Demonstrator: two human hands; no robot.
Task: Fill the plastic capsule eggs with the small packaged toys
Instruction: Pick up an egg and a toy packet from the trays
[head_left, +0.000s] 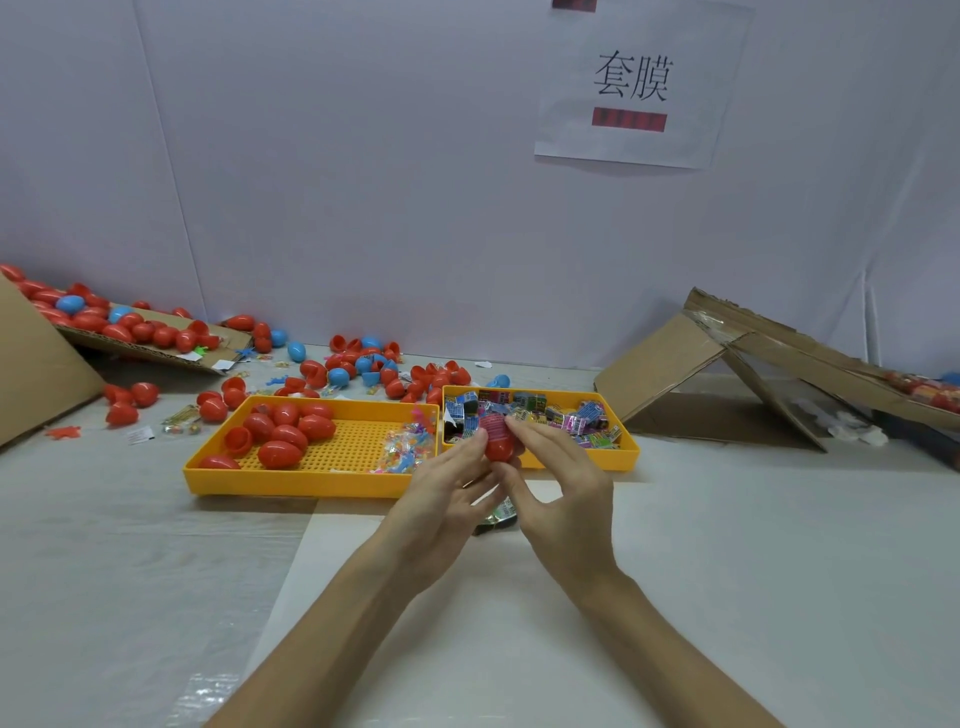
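Note:
Both my hands meet at the table's middle on one red capsule egg (498, 446). My left hand (451, 486) grips its lower half from the left. My right hand (563, 486) pinches its top, where a pink toy packet (493, 423) shows. A foil packet (497, 517) lies on the table under my hands. Behind them, a small yellow tray (631, 453) holds several packaged toys (582, 418). A larger yellow tray (291, 480) to the left holds several red eggs (283, 431) and small clear toy bags (405, 449).
Loose red and blue eggs (358, 366) lie scattered behind the trays. A tipped cardboard box (36, 358) at far left spills more eggs. A collapsed cardboard box (727, 374) stands at the right. A white wall with a paper sign (634, 83) closes the back.

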